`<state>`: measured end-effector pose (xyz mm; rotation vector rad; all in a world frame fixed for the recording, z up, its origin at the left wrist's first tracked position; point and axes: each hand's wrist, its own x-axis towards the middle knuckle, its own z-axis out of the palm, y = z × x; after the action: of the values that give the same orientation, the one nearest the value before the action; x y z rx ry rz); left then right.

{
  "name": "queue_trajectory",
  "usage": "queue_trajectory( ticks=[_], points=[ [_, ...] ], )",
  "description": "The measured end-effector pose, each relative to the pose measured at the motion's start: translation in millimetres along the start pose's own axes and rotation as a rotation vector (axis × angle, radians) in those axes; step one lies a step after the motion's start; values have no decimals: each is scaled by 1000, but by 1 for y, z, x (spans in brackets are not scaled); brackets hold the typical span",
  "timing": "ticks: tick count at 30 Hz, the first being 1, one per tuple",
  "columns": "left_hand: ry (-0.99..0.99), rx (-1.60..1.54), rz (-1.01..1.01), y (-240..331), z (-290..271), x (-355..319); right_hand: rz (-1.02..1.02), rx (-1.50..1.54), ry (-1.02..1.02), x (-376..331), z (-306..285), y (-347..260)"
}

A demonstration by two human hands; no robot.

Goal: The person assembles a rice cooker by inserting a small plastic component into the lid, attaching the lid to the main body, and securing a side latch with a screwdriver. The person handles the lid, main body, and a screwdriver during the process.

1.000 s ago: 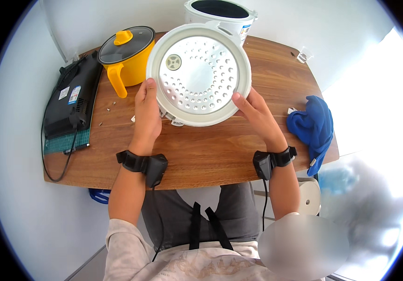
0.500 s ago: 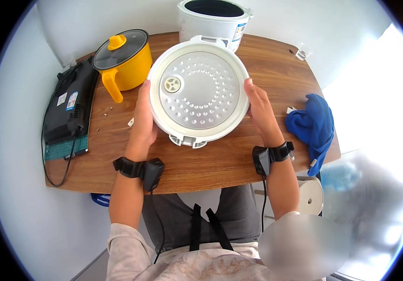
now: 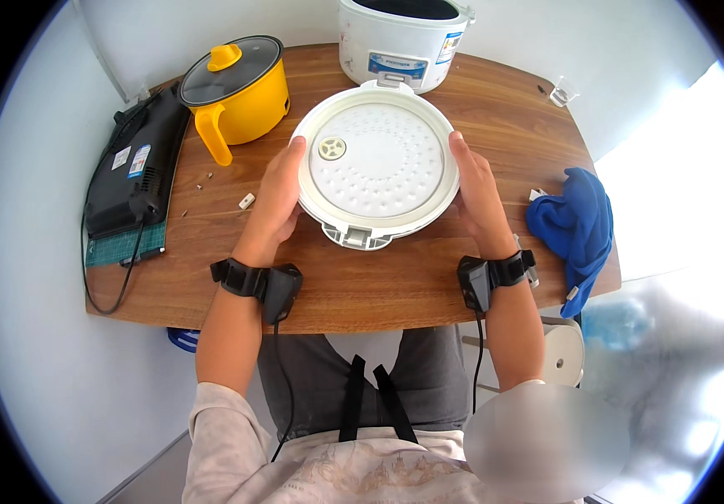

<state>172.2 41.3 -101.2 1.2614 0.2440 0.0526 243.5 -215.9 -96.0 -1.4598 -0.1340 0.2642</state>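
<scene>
Between my two hands is a round white rice cooker lid (image 3: 383, 181), its dimpled inner side facing up and a small cream steam vent near its left. My left hand (image 3: 280, 189) grips the left rim, thumb on top and fingers mostly hidden below. On the opposite rim, my right hand (image 3: 477, 185) holds in the same way. The lid's latch tab points toward me and its hinge side faces away. Just beyond it stands the white rice cooker body (image 3: 370, 46), open at the top with a dark inside.
A yellow electric pot (image 3: 252, 105) with a glass lid stands back left. Left of it, a black appliance (image 3: 139, 168) with a cord lies on a green cutting mat (image 3: 118, 249). A blue cloth (image 3: 576, 227) lies right, a small clear cup (image 3: 563, 92) behind. Small bits dot the wooden table (image 3: 362, 294).
The lid has tilted flatter, its dimpled face turning duller, and more of the cooker body's front shows behind it. Both hands still hold the rim. The whole view has shifted slightly.
</scene>
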Motion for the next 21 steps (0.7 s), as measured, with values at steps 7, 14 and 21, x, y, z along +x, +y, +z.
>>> queue_trajectory(
  ticks=[7,14,21],
  points=[
    [-191,-57,-34,25,10,-19,57,70,-48,-10,7,-13],
    [-217,-24,34,21,12,-21,-124,-217,97,5,-3,8],
    [-157,-94,17,37,5,-35,-496,-451,212,19,-12,12]
  ],
)
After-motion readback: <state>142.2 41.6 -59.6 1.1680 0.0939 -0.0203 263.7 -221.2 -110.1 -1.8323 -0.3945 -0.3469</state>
